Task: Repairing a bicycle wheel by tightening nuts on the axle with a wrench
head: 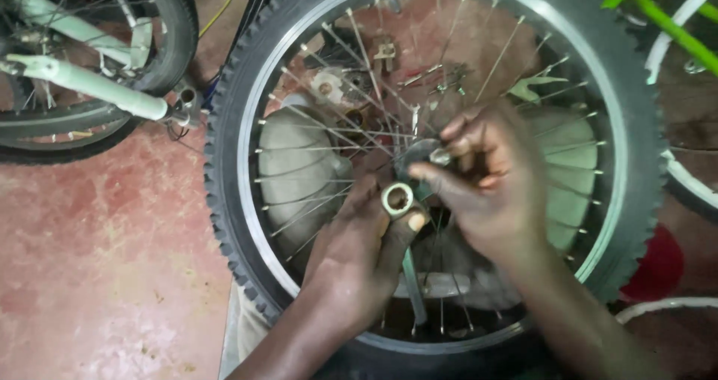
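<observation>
Wheel [441, 163] lies flat beneath me. My left hand [359, 260] grips a socket wrench [398, 200]; my right hand [490, 178] pinches the hub nut [440, 156].

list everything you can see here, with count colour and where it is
bicycle wheel: one, black knobby tyre, silver rim and spokes, centre, lying flat
socket tool: one, silver, round open end up, at the hub
small metal part: one, silver, over the hub
bicycle frame: one, pale green, top left, with another black tyre
green tube: one, bright green, top right
white rim: one, right edge
floor: red, worn, lower left
left hand: holds the socket tool
right hand: fingertips pinch the small metal part
</observation>
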